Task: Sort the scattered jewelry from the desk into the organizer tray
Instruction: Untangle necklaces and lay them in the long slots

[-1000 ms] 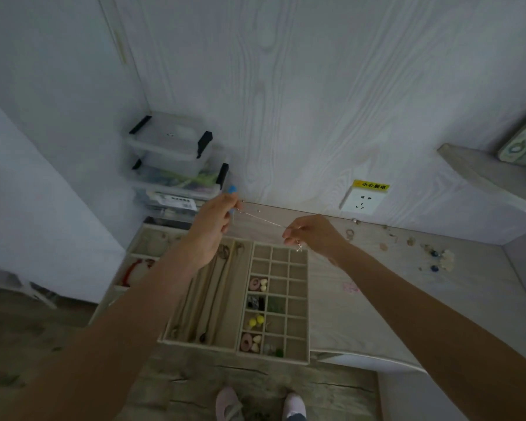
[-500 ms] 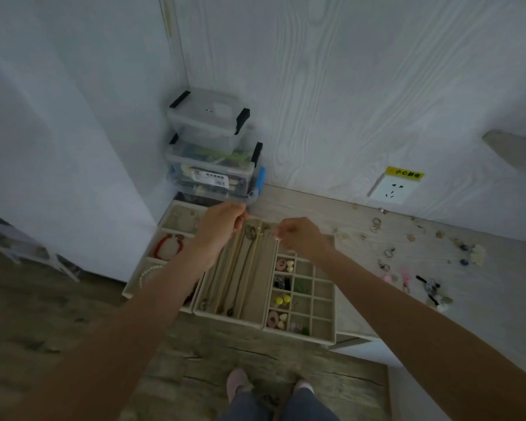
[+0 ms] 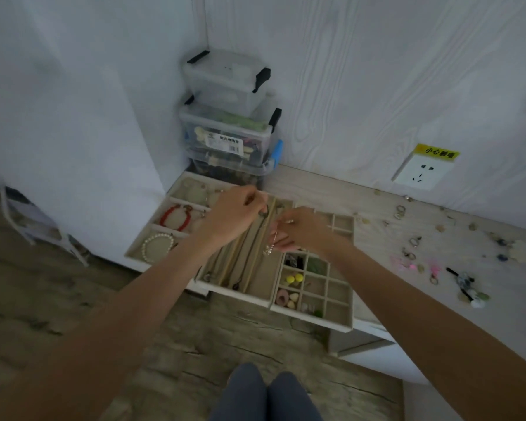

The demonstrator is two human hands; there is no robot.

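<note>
Evidently, necklace: stretched over organizer tray long slots, to lie straight.
Left hand: fingers pinching far end.
Right hand: fingers pinching pendant end.
Scattered jewelry: unsorted on worktop.

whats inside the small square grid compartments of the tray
Visible in the grid section: two yellow beads, a green piece, a pink ring beside pale beads. The right hand covers its upper left cells.

A thin silver necklace hangs over the long slots of the beige organizer tray. Rings, beads and hair ties lie scattered on the table to its right.
</note>
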